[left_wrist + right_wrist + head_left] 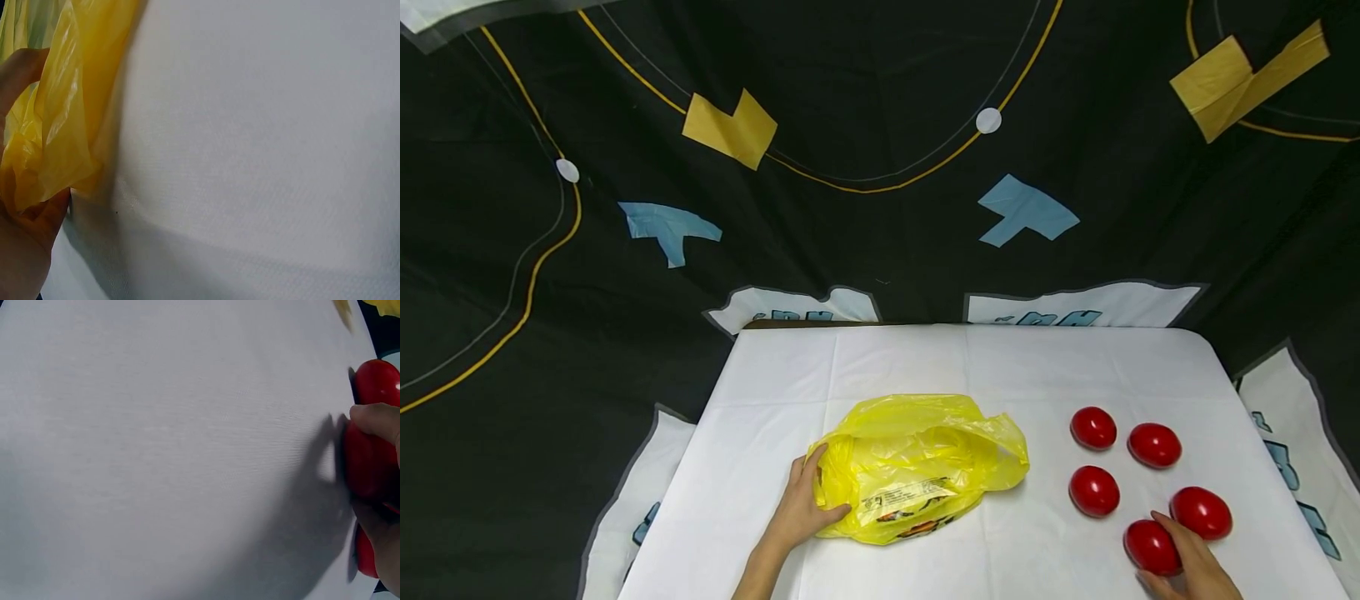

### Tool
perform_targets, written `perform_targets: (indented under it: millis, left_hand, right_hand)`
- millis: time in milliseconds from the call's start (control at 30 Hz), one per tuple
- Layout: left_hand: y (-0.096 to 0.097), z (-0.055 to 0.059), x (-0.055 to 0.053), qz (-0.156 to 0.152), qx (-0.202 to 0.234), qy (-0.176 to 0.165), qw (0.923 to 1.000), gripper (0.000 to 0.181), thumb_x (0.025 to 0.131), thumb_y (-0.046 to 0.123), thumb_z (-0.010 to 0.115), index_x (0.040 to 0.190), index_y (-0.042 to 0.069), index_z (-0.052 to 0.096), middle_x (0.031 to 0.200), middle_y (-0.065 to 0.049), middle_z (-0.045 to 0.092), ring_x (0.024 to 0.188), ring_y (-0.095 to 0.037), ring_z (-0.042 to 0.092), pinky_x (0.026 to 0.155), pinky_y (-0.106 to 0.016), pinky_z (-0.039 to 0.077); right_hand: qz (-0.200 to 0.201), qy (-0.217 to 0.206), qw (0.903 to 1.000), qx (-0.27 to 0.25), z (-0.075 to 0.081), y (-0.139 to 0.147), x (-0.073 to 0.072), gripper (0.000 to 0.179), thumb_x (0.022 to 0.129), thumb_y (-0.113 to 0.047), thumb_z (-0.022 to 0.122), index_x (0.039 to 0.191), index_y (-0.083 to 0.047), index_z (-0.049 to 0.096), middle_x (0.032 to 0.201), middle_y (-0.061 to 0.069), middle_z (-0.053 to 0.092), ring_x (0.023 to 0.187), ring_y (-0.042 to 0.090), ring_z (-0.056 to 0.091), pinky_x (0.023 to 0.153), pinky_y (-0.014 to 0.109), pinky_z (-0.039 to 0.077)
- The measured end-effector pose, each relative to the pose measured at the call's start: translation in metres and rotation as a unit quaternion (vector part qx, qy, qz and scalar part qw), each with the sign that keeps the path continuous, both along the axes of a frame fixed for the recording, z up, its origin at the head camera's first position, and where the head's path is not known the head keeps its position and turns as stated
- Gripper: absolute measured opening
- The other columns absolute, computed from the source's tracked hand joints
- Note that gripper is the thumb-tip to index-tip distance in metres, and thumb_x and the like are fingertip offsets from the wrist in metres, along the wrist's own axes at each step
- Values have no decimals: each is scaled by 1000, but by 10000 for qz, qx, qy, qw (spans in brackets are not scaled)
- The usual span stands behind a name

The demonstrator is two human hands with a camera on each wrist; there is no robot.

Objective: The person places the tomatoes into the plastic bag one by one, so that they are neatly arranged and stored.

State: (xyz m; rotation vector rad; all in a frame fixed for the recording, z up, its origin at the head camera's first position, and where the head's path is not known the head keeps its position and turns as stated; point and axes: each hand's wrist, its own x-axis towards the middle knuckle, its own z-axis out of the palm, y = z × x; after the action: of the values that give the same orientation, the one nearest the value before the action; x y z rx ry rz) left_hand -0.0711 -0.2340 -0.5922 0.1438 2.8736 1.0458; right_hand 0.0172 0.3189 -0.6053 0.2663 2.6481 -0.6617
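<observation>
My left hand grips the left end of a crumpled yellow plastic bag, which lies on the white-covered table. In the left wrist view, a fold of the yellow bag sits between thumb and fingers. At the front right, my right hand holds a shiny red tomato between thumb and fingers; it appears to rest on the cloth. The right wrist view shows that tomato partly covered by the hand. Another tomato lies right beside the fingers.
More red tomatoes lie behind the right hand, among them one at the back left, one at the back right and one nearer. A black curtain with taped pieces hangs beyond the white table.
</observation>
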Motion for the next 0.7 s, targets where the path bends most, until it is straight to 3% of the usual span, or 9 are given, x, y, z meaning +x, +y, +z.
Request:
perform_targets:
  millis: [267,700]
  left_hand:
    - [0,0,1,7,-89,-76,9999,106,65,39,86,148,13,26,126,-12,36,105,-24,49,91,-45,47]
    - [0,0,1,-16,-128,-132,9998,105,66,42,85,148,13,26,126,-13,35,109,-26,48,93,-45,46]
  right_hand:
    - [-432,-322,9983,-236,-15,8,-3,128,56,-71,71,146,1,15,140,34,20,119,56,26,89,67,33]
    - [-675,-375,9968,-208,-4,1,1,126,55,-73,70,142,3,19,134,37,31,111,53,38,88,63,40]
